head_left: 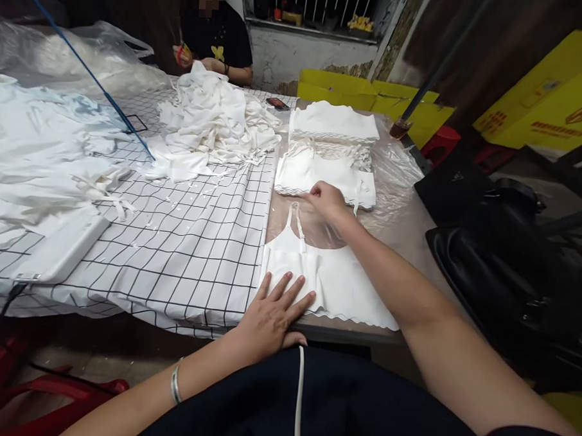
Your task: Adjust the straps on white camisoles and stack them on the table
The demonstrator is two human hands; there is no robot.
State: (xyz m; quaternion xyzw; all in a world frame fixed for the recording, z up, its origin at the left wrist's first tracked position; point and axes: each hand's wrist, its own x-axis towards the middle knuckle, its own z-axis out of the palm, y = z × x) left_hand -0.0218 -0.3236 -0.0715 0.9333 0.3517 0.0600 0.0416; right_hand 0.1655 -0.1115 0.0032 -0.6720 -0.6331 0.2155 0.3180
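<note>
Your left hand [273,312] lies flat, fingers spread, palm down on the lower left part of the white camisole [336,278] spread on the table [407,216] in front of you; it grips nothing, only presses the fabric near the table's front edge. Your right hand [326,198] reaches forward across the camisole, fingers curled down at the near edge of the stack of folded white garments [324,171]. It touches that edge, but you cannot tell from here whether the fingers pinch the camisole's right strap or just rest there. The camisole lies face up, its 2 straps pointing away from you, its scalloped hem at the table edge, just beside the black-and-white checked cloth [193,239] on its left.

Behind the near stack sits a 2nd, taller pile of folded pieces [334,122]. A loose heap of white garments [218,128] lies on the checked cloth. Beyond it, a person in a black shirt [217,35] works with both hands. Yellow cartons [551,101] stand at the right, and a black bag [511,266] rests beside the table.
</note>
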